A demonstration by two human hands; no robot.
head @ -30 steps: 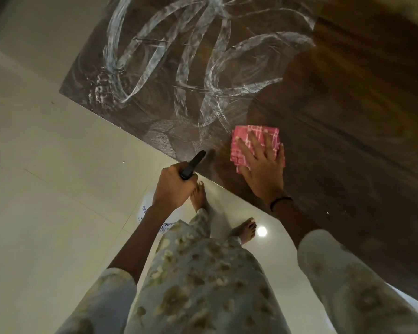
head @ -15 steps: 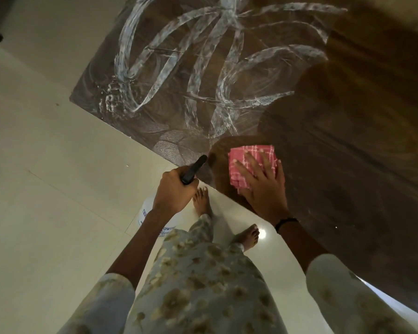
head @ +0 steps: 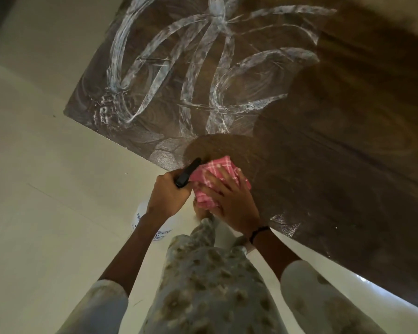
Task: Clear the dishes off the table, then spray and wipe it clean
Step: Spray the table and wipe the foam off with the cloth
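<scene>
pulled nearer since the earlier frame: folded pink-and-white checked cloth (head: 217, 183), now at the near edge of the dark brown wooden tabletop (head: 336, 145) and partly overhanging it, just beside the left hand (head: 168, 195). pressed flat under the right hand (head: 232, 203), fingers spread across the cloth, palm down, not clenched. thin black band (head: 258, 233) on that wrist. left grip clenched around the black trigger head (head: 187, 173) of a white plastic spray bottle (head: 150, 227), bottle hanging below the fist over the pale tiled floor (head: 46, 213), off the tabletop's near edge. white foamy smears (head: 179, 68) looping across the far left of the tabletop; darker, wiped patch just beyond the cloth. pale patterned sleeves and trousers at the near bottom.
</scene>
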